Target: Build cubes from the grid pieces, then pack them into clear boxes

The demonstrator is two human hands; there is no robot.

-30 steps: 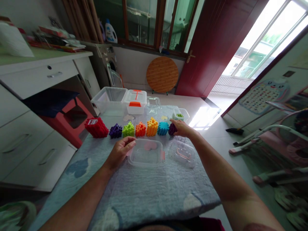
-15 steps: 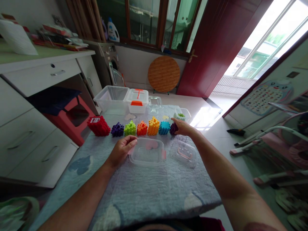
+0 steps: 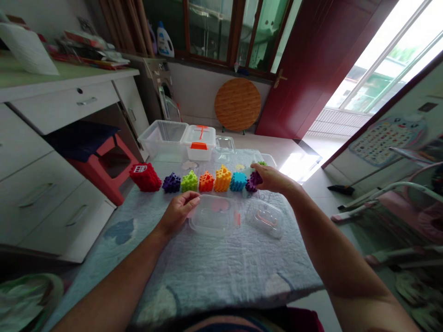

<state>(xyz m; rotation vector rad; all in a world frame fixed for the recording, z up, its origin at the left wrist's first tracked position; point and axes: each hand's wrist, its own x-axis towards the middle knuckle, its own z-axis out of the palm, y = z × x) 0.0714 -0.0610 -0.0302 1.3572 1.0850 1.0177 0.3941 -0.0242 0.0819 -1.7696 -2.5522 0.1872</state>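
My left hand (image 3: 179, 212) pinches the left end of a clear plastic box (image 3: 212, 222), which sits open on the cloth-covered table (image 3: 221, 267). At the right end of a row of coloured blocks, my right hand (image 3: 273, 177) has its fingers around the purple interlocking blocks (image 3: 252, 182) and partly covers them. Leftward along the row stand blue blocks (image 3: 238, 181), yellow blocks (image 3: 222, 179), orange blocks (image 3: 206, 181), lime green blocks (image 3: 189, 181), dark violet blocks (image 3: 171, 183) and larger red blocks (image 3: 148, 178). A clear lid (image 3: 268, 219) lies right of the box.
Behind the row stand a large clear bin (image 3: 164, 147) and a lidded box with orange clips (image 3: 200, 146). Green pieces (image 3: 262, 163) show in a clear container (image 3: 270, 160) beyond my right hand. A red stool (image 3: 112, 157) stands at the table's left.
The camera view has shifted slightly. More of the purple blocks shows beside my right hand, whose fingers now sit higher on them. My left hand stays at the box.
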